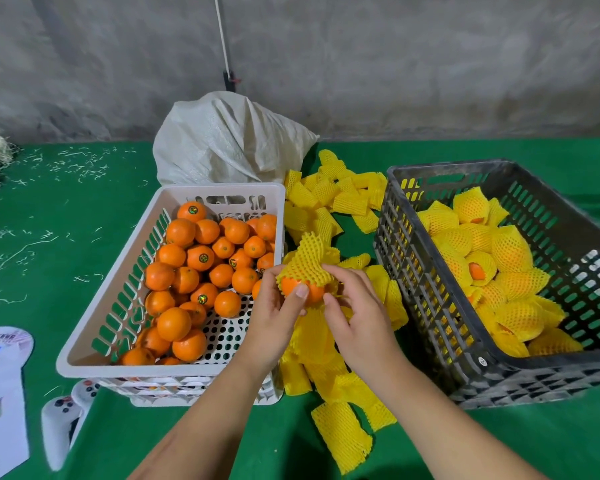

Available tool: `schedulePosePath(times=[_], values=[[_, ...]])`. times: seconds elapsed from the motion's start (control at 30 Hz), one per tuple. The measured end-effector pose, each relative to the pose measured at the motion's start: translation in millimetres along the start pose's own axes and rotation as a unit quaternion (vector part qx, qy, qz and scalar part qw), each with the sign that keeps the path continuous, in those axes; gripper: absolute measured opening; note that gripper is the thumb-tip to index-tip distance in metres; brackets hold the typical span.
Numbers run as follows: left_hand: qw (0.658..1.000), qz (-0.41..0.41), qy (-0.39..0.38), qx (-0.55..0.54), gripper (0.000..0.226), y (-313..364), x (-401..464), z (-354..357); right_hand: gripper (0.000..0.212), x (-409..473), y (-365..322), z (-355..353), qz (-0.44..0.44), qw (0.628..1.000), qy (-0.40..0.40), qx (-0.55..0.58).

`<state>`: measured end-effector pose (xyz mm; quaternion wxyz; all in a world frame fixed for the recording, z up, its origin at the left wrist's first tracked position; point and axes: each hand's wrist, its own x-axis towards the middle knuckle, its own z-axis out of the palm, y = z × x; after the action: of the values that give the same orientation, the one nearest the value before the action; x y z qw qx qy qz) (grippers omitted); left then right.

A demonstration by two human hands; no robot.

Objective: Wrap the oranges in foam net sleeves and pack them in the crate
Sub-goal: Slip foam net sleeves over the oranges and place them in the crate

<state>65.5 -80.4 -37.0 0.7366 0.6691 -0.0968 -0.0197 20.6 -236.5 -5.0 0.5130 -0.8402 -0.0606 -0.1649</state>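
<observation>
Two bare hands meet at the centre of the frame over a green tabletop (534, 445). The left hand (274, 306) and right hand (357, 313) both pinch with curled fingers one bright orange (300, 289), glossy and round, half capped by a yellow foam net sleeve (305, 259) stretched over its top. Left of centre, a white crate (101, 327) holds bare oranges (201, 271). At right, a black crate (423, 306) holds wrapped oranges (499, 258). Loose sleeves (329, 199) lie between the crates.

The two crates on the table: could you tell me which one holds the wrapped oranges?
The dark grey crate on the right; the white crate holds only bare oranges.
</observation>
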Motion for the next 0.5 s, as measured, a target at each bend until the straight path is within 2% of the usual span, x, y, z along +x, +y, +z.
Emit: schedulePosePath(times=[0.13, 0.3, 0.5], values=[[0.998, 0.015, -0.067, 0.009, 0.074, -0.1, -1.3, 1.5, 0.029, 3.4, -2.4, -4.9, -0.005, 0.999, 0.037, 0.020], [0.999, 0.017, -0.027, 0.004, 0.071, 0.0, 1.4, 4.8, 0.018, 10.8, -5.5, -13.7, 0.002, 0.999, 0.045, 0.028], [0.999, 0.011, -0.020, 0.047, 0.072, -2.9, 0.7, 1.9, 0.025, 7.0, -7.2, -8.6, 0.003, 1.000, 0.008, 0.004]])
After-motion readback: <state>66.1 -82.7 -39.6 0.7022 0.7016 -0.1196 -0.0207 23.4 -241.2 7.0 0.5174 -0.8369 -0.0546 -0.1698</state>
